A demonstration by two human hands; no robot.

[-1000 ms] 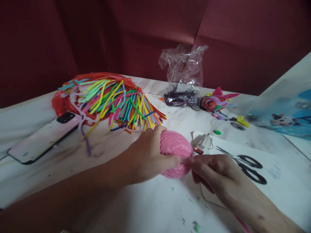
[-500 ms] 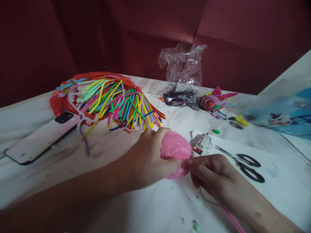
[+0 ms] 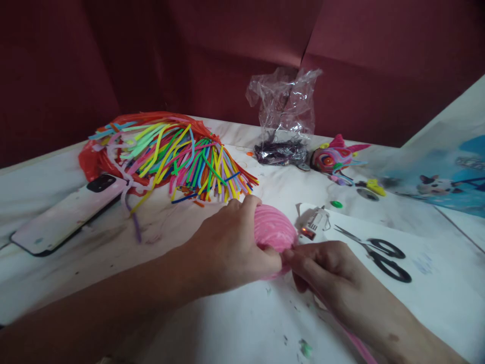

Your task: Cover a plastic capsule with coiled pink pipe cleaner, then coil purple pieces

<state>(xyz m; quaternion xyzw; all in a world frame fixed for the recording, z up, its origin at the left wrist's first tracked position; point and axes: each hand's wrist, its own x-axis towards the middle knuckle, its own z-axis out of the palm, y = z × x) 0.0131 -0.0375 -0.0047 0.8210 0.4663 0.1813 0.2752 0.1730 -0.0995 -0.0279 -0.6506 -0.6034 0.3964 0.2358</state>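
A round pink ball (image 3: 273, 230) wound from pink pipe cleaner rests on the white table (image 3: 235, 323). My left hand (image 3: 231, 247) is wrapped over its left side and top, thumb pressing near its lower right. My right hand (image 3: 326, 270) pinches a pink pipe cleaner strand (image 3: 356, 341) against the ball's right edge; the strand trails down under my wrist toward the bottom right.
A pile of coloured pipe cleaners (image 3: 182, 159) lies on a red bag at the back left, beside a phone (image 3: 68, 215). Black scissors (image 3: 381, 250), a small metal lighter (image 3: 312, 225), a clear plastic bag (image 3: 284, 119) and a colourful pipe-cleaner figure (image 3: 335, 156) sit to the right.
My left hand has turned the ball slightly and covers more of it. My right hand has stayed pinched at the ball's right edge, and the trailing strand now shows below my wrist.
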